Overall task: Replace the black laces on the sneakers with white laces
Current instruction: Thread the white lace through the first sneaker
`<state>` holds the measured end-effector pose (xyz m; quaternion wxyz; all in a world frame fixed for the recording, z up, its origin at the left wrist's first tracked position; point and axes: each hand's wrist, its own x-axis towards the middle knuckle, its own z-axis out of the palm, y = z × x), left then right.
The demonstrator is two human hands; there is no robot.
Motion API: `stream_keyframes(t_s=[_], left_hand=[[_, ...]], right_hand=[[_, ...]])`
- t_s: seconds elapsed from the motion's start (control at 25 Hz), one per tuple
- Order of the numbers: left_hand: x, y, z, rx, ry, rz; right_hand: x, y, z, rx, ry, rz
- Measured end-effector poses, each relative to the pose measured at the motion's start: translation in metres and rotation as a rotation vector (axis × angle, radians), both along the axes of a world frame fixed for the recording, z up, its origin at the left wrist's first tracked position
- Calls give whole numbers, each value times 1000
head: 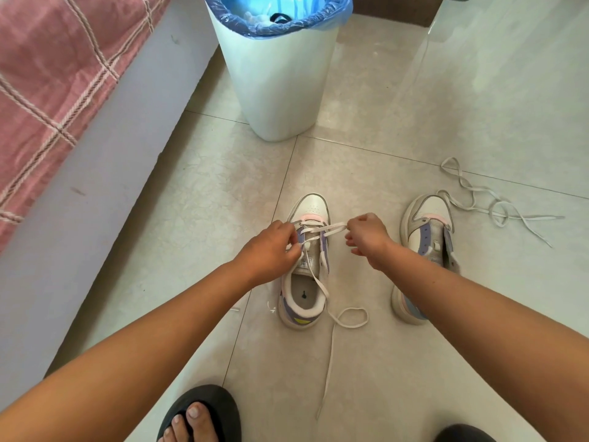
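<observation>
— pale floor tiles (pixel 414 90) fill the room, with a bed (pixel 47 90) under a pink checked cover along the left edge. what stands on them?

— a white bin (pixel 280 90) with a blue liner at the far edge, then two sneakers mid-floor, toes away. the left sneaker (pixel 304 291) is partly threaded with a white lace (pixel 331 355); its loose end trails toward the near edge.

— and the hands?

— the left hand (pixel 274 247) is curled at the eyelets, pinching the lace; the right hand (pixel 366 237) is closed on it too, the strand taut between them.

— the other shoe?

— the right sneaker (pixel 424 224) is unlaced, a spare lace (pixel 478 199) tangled just beside its toe. a black sandal (pixel 220 406) shows at the near edge.
</observation>
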<state>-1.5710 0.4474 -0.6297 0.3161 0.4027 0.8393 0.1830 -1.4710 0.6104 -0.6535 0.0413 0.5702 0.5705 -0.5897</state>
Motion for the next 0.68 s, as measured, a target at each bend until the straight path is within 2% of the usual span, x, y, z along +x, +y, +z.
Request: stream_keyframes(t_s=[0.12,0.24,0.32,0.44,0.52,0.6,0.68], left_hand=[[4,17,2,24,91,11],[10,33,-1,-136,287,-155],[12,38,-2,-172,339,-180],[8,33,-1,-97,257,-9],[0,25,0,-143,137,89],[-2,17,1,-298,82,-16],[0,11,1,-341,26,-78]], right_hand=[[13,-29,1,52,77,137],[23,-52,2,54,146,269],[25,-55,1,54,138,292],[22,-53,-1,92,150,229],[20,-49,-1,234,169,300],[15,-42,2,413,182,427],[10,-34,5,520,179,486]])
